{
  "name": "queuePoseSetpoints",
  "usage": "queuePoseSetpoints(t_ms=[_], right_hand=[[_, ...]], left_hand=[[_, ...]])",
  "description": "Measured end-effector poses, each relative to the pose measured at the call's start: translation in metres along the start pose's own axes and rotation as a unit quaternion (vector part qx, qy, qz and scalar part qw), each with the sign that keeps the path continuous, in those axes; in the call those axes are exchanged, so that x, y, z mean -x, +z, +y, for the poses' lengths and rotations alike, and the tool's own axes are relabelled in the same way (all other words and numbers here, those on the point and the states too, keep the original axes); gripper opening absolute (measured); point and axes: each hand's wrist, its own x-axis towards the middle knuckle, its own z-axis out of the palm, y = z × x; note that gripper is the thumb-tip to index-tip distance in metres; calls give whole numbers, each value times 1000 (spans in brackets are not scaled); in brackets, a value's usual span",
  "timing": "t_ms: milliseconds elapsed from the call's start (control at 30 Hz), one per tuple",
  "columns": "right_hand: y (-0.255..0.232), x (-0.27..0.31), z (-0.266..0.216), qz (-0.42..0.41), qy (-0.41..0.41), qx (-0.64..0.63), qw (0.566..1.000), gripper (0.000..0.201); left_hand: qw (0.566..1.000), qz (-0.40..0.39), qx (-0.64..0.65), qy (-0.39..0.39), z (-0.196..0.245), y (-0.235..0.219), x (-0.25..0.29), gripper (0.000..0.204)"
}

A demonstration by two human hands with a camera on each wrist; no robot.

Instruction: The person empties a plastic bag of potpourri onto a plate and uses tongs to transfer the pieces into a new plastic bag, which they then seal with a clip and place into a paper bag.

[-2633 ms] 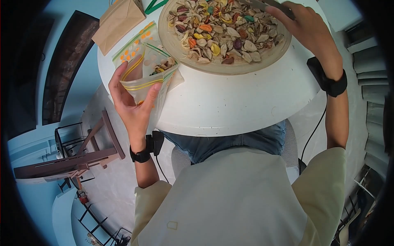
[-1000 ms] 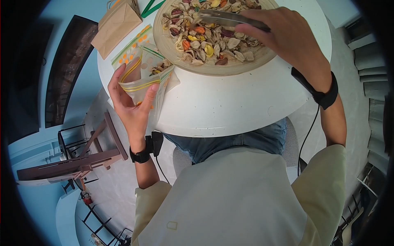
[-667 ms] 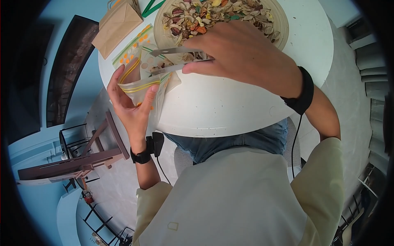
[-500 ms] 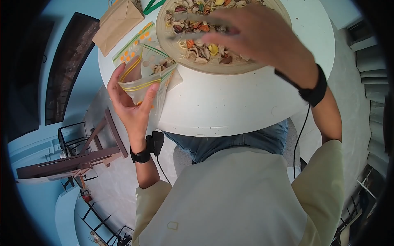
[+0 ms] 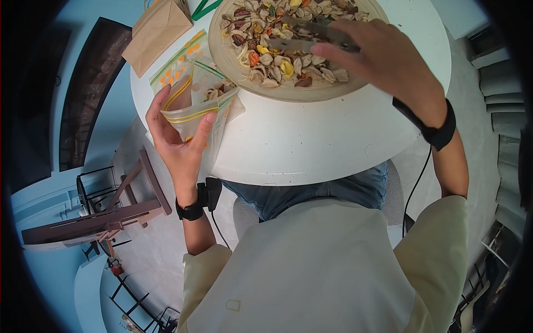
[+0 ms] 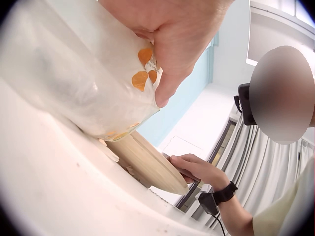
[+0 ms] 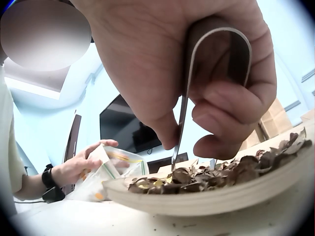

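Observation:
My left hand (image 5: 180,145) holds a clear zip bag (image 5: 191,115) at its mouth, thumb on the near side and fingers round the far left side. The bag gapes wide and has some dried potpourri (image 5: 217,91) inside. In the left wrist view the bag (image 6: 74,73) bulges beneath the thumb, its orange dots showing. My right hand (image 5: 388,58) grips metal tongs (image 5: 325,32) near their bend, over a round plate (image 5: 277,96) heaped with dried petals and pods (image 5: 269,73). The tongs' arms stand apart, slightly blurred. In the right wrist view one tong tip touches the petals (image 7: 184,176).
A zip bag with orange dots (image 5: 179,64) lies flat behind the open one. Further back are a brown paper bag (image 5: 158,36) and a green strip-like item (image 5: 205,9). Small crumbs dot the white round table (image 5: 300,144); its front edge is at the person's lap.
My right hand carried the tongs from the plate to the bag's mouth, then back right over the petals. The left hand and the bag stay nearly still.

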Motion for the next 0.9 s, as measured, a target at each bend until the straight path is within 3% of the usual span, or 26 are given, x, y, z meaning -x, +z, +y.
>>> queuePoseSetpoints(t_ms=[67,200,267,367,500,567,667,800,867,900], right_hand=[[27,4,11,61,4,100,993,63],[18,6,13,67,-20,111,991,59],[2,11,10,98,-133,66,984,55],[23,1,40,132,-158,113,972,50],[20,2,34,127,-163,127,970,47],[23,0,26,88,-49,101,990,45],[11,-3,26,108,-119,142,977,45],[29,-14,38,97,-83,155,980,46],[33,-19,38,283,-238,147,917,44],[34,-20,34,283,-238,147,917,44]], left_hand=[[1000,0,0,-2,1,0,0,78],[1000,0,-1,-2,0,-1,0,78],[1000,-1,-4,4,-1,-1,0,79],[1000,-3,1,2,0,0,0,79],[1000,-4,0,-8,1,0,0,79],[998,2,-36,42,-2,-1,-1,77],[998,4,-44,48,-2,0,0,77],[1000,0,-10,4,0,0,1,78],[1000,0,-16,13,-1,-1,0,78],[1000,0,-16,13,-1,-1,0,78]])
